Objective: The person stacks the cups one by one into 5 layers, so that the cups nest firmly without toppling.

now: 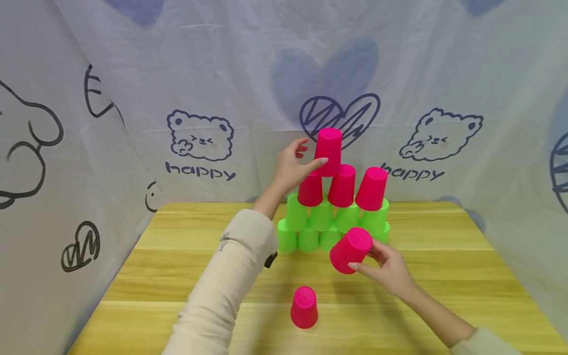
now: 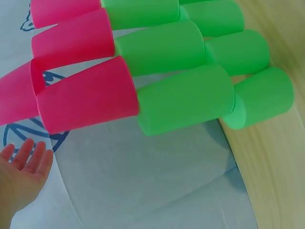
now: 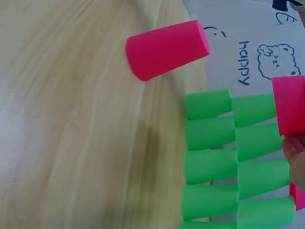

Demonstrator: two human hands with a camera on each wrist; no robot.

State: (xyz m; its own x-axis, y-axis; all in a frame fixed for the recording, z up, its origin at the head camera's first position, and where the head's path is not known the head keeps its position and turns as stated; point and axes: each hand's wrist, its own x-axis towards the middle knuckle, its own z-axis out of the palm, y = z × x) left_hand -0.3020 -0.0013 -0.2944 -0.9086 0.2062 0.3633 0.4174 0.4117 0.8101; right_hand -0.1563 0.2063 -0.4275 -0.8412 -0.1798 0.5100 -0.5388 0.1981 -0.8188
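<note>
A pink cup (image 1: 329,148) stands upside down on top of a cup pyramid, bridging two of the three pink cups (image 1: 372,189) in the row below. My left hand (image 1: 293,167) is beside that top cup; its thumb overlaps the cup in the head view, while the other fingers stand apart from it. In the left wrist view the left hand (image 2: 24,179) shows spread fingers next to the top cup (image 2: 16,95). With thumb and fingers, my right hand (image 1: 392,271) grips another pink cup (image 1: 348,254), tilted, in front of the pyramid.
Two rows of green cups (image 1: 320,217) form the pyramid's base on the wooden table (image 1: 186,276). One more pink cup (image 1: 304,308) stands upside down nearer to me. Behind the table hangs a printed cloth (image 1: 248,88). A black band (image 1: 270,259) shows by the left sleeve.
</note>
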